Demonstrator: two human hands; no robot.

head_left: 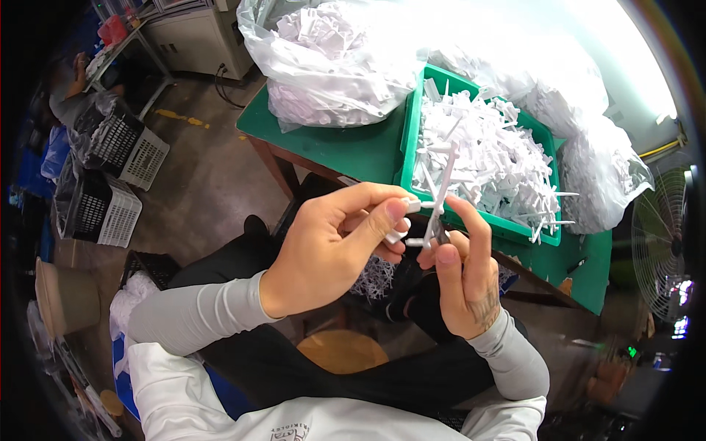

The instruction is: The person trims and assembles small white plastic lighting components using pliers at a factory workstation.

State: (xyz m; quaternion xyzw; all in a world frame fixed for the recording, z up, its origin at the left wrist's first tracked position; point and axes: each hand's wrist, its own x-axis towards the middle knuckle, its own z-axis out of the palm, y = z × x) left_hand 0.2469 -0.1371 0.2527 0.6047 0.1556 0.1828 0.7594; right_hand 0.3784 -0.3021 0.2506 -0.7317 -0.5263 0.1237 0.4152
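Observation:
In front of my lap, my left hand is closed, pinching small white plastic pieces between thumb and fingers. These pieces meet a thin, branching white plastic sprue that stands upright between my hands. My right hand grips the sprue's lower part, its index finger stretched up along the side. A small dark grey thing shows between the right fingers; its kind is hidden. Just beyond my hands, a green tray is heaped with similar white plastic parts.
The tray stands on a green table. Clear bags of white parts sit at its back and right. A fan is at the right. Black and white crates stand on the left floor, near another person.

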